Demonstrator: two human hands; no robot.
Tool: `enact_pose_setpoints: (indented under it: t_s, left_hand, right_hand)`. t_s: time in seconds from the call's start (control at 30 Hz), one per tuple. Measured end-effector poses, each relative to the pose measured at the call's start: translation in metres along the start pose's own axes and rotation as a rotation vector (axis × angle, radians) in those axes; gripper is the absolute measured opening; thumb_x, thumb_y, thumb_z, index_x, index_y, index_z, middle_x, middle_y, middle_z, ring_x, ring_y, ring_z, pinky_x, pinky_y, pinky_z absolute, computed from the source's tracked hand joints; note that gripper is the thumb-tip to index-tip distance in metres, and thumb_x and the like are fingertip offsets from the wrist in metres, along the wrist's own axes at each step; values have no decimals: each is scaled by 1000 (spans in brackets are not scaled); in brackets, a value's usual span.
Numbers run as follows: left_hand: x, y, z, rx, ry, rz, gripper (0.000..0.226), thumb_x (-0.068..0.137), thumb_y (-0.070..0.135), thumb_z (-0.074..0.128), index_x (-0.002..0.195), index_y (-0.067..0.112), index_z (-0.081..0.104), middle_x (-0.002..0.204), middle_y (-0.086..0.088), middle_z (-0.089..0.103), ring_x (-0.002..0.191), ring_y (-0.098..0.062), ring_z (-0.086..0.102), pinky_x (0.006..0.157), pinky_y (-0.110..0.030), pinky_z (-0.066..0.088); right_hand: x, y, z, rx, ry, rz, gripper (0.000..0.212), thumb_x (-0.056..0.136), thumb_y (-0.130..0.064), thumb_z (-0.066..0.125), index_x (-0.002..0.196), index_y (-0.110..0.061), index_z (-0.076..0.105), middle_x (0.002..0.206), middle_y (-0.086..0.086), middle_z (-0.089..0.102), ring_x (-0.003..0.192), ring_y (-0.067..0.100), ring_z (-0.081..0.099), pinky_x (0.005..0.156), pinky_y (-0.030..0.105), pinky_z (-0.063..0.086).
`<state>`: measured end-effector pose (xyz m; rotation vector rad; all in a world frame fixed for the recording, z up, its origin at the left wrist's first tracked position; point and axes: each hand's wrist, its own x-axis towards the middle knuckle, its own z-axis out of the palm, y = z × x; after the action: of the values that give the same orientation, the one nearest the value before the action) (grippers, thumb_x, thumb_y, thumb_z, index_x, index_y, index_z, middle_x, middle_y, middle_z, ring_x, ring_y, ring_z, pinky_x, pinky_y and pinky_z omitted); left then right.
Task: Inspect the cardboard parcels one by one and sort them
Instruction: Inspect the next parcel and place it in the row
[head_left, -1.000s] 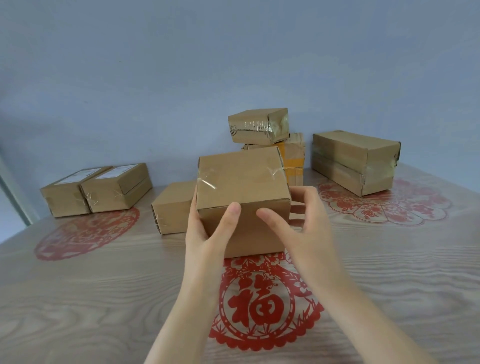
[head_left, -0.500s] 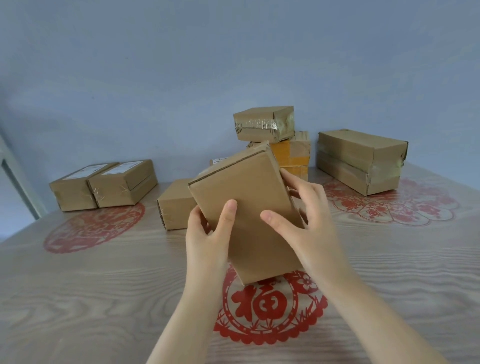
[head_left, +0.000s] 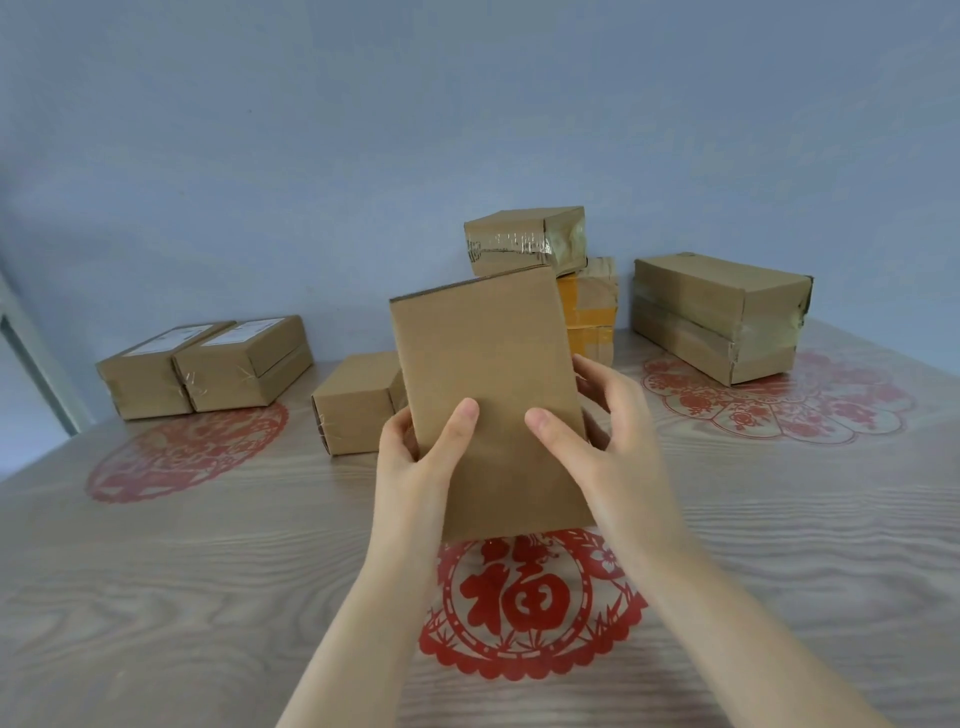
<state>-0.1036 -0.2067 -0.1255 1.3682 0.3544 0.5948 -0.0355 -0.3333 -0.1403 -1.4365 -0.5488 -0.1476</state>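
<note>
A plain brown parcel (head_left: 483, 374) is upright, broad face forward, with taped parcels (head_left: 722, 317) behind.

A pale wood-grain table (head_left: 182, 597) runs back to a plain blue wall (head_left: 363, 130). Three red paper cut-outs lie flat on the tabletop: a round one with a large Chinese character (head_left: 519, 603) nearest, a round one (head_left: 171, 457) at far left, and a flower-shaped one (head_left: 810, 410) at far right. A pale frame (head_left: 31, 358) stands at the left edge.
</note>
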Motion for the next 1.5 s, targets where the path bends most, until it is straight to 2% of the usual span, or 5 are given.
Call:
enact_pose_setpoints:
  t_s: [0.13, 0.37, 0.83, 1.1, 1.5]
  left_hand:
    - [-1, -3, 1, 14, -57, 34, 66, 71, 37, 75, 131, 19, 55, 108, 4, 74, 85, -3, 74, 63, -17, 58]
    - [1, -2, -2, -18, -103, 55, 66, 72, 37, 72, 135, 30, 53, 116, 9, 74, 99, -6, 73, 73, -21, 59]
    - [-1, -4, 2, 51, -42, 28, 71, 74, 42, 74, 139, 26, 52, 117, 7, 72, 101, -8, 71, 79, -21, 56]
    - [1, 2, -1, 29, -19, -9, 60, 84, 41, 71, 138, 24, 52, 120, 7, 69, 98, -3, 69, 73, -15, 52]
    - [0, 3, 0, 116, 63, 108, 76, 63, 61, 66, 126, 21, 59, 114, 4, 70, 99, -7, 69, 75, -17, 56]
  right_hand:
    - [5, 0, -7, 48, 21, 13, 56, 90, -27, 68, 142, -27, 48, 136, -15, 49, 105, -21, 51, 75, 3, 48]
    - [5, 3, -4, 92, -113, 59, 81, 84, -41, 74, 152, -43, 30, 146, -22, 46, 131, 0, 47, 108, 35, 46]
    - [2, 0, -2, 14, -56, 130, 46, 90, -36, 67, 131, -39, 47, 130, -13, 58, 115, 1, 58, 89, 21, 52]
    - [2, 1, 1, -85, -125, 74, 97, 70, -58, 70, 155, -32, 30, 143, -18, 52, 126, -3, 51, 101, 20, 46]
    - [1, 2, -1, 10, -16, 90, 74, 68, -61, 66, 135, -30, 55, 130, -7, 59, 115, 5, 60, 87, 19, 56]
